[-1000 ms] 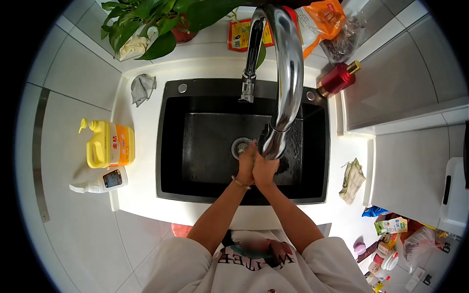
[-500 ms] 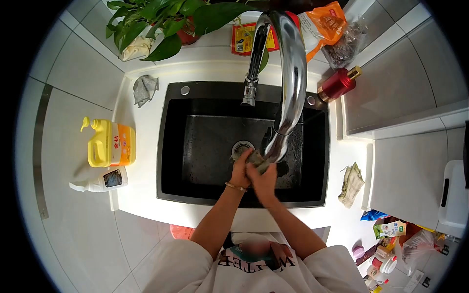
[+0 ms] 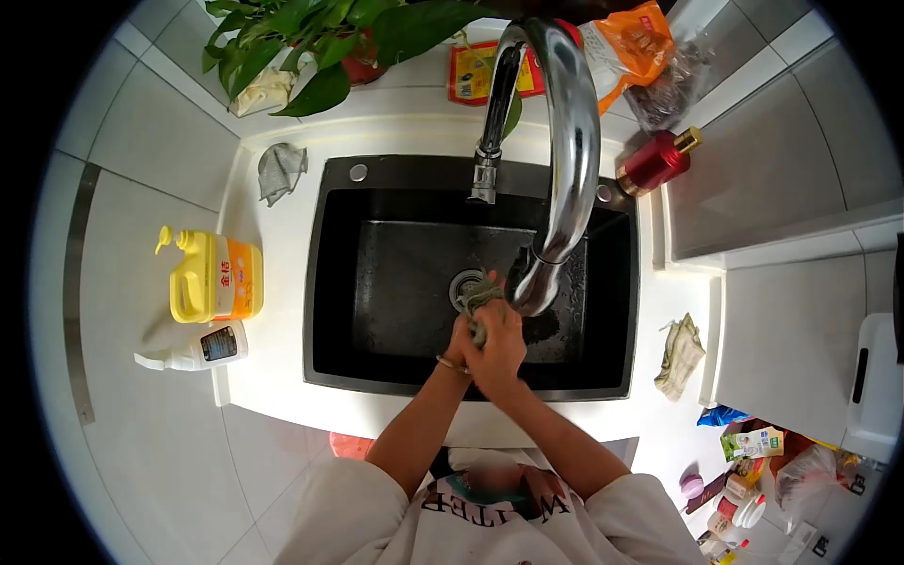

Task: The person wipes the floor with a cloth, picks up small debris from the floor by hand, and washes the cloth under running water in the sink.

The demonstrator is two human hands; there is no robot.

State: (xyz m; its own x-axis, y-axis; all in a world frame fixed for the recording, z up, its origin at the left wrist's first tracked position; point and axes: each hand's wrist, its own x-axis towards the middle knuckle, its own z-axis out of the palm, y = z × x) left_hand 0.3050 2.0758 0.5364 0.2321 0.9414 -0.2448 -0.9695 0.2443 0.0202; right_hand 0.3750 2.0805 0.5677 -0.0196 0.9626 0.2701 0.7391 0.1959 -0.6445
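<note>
A crumpled grey-green cloth [image 3: 481, 296] is bunched up in both my hands above the black sink [image 3: 323, 273]. My left hand [image 3: 458, 345] is wrapped round its lower part, with a bracelet at the wrist. Closed on the cloth from the right side, my right hand [image 3: 501, 341] partly covers the left fingers. The chrome faucet [image 3: 576, 141] arches over the basin, and its end comes down just right of my right hand. Under the cloth, the round drain [image 3: 461, 287] is partly covered.
On the left counter stand a yellow pump jug [image 3: 193, 282] and a white bottle [image 3: 215, 347]. A grey cloth [image 3: 282, 174] lies at the back left, another cloth [image 3: 679, 358] on the right. A red bottle [image 3: 654, 162] is behind the sink's right corner, a leafy plant [image 3: 325, 56] behind.
My right hand has turned and moved up over the cloth, closer against my left hand. The cloth is now gathered into a narrower, twisted bunch and sits a little farther left.
</note>
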